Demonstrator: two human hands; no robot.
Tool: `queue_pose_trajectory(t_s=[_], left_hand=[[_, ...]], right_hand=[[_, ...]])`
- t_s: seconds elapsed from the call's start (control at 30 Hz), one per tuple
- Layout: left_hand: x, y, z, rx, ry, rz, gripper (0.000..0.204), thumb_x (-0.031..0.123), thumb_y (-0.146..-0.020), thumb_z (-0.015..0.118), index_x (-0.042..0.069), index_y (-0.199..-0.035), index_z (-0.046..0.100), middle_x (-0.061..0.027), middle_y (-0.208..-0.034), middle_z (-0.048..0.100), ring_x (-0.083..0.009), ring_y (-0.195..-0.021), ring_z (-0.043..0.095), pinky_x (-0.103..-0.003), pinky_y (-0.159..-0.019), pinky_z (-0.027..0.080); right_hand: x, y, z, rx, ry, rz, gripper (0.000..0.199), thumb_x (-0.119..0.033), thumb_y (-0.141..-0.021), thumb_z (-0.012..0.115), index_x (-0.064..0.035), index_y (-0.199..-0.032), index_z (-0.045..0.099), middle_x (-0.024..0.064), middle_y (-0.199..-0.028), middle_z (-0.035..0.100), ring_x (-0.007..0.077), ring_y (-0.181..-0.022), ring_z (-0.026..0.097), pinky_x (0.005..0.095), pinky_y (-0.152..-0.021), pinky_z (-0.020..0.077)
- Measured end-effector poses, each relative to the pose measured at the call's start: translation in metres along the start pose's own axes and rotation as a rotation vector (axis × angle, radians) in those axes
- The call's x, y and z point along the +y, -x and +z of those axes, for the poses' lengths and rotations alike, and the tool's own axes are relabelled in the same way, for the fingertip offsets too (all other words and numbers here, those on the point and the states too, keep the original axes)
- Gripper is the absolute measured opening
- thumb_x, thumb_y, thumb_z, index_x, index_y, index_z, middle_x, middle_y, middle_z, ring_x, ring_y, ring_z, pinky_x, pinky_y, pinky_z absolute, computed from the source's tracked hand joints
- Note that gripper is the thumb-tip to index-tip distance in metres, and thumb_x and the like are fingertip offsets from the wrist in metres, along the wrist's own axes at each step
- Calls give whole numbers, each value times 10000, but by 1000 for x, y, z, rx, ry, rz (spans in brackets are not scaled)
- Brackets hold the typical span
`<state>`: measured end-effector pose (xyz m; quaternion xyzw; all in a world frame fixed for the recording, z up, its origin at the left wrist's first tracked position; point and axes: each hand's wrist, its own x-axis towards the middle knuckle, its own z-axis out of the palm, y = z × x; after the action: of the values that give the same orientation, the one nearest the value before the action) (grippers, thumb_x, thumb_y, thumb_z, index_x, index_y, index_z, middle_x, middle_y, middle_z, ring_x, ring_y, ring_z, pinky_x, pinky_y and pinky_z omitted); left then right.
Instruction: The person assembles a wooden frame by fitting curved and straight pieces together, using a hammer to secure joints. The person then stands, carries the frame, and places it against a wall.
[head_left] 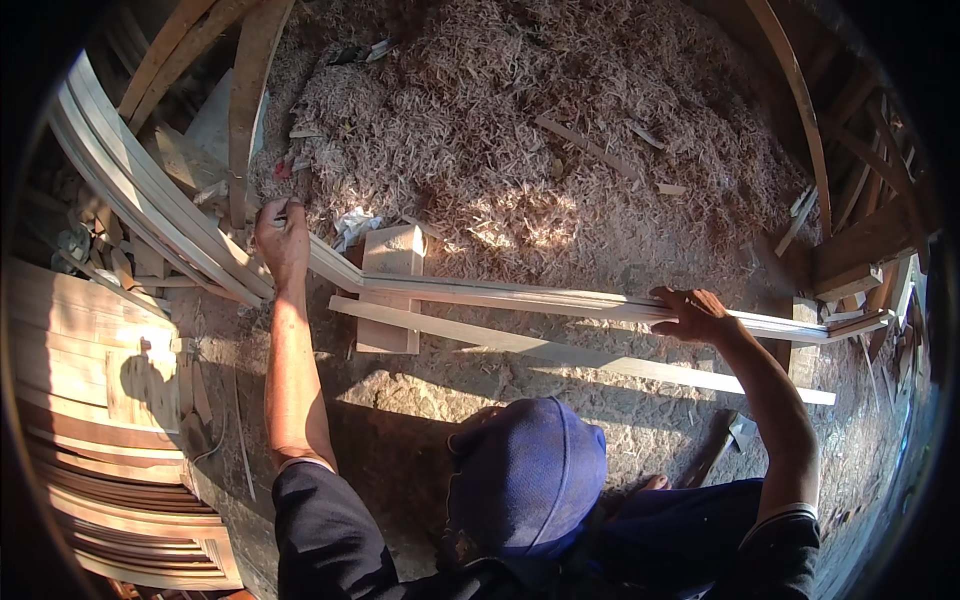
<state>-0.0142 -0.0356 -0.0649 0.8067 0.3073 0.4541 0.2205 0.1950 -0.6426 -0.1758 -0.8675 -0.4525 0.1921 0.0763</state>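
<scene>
My left hand (283, 238) is closed around the left end of a bundle of long thin wooden strips (500, 295). The bundle runs to the right across a pale wooden block (392, 255). My right hand (693, 312) clasps the same bundle farther along, with its fingers curled over the top edge. A single long strip (600, 362) lies on the ground just below the bundle, apart from both hands. My blue cap (530, 470) shows at the bottom centre.
A large heap of wood shavings (520, 130) fills the ground beyond the strips. Curved bent strips (130, 185) lean at the left, above stacked planks (80, 340). A hatchet-like tool (728, 440) lies near my right arm. Timber offcuts (860, 260) crowd the right side.
</scene>
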Motion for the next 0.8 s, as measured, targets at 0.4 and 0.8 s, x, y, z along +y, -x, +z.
queue_pose_trajectory(t_s=[0.4,0.8], left_hand=[[51,-1,-18,-51,-654,399,561,459,-914,715,128,-1356,615,-189,-1467,498,-375,-1363,449,-559,-1104,338],[115,10,36,-598,-1021,1096,698,645,-984,466,264,-1565,399,29,-1706,166,-240,-1581,62,-536,-1268,-6]], right_hand=[[-7,4,13,49,5,-75,341,-336,-833,784,-93,-1017,632,132,-845,727,348,-786,717,471,-684,564],[1,5,26,95,53,-111,343,-387,-893,735,-105,-997,570,110,-826,721,362,-708,705,483,-616,562]])
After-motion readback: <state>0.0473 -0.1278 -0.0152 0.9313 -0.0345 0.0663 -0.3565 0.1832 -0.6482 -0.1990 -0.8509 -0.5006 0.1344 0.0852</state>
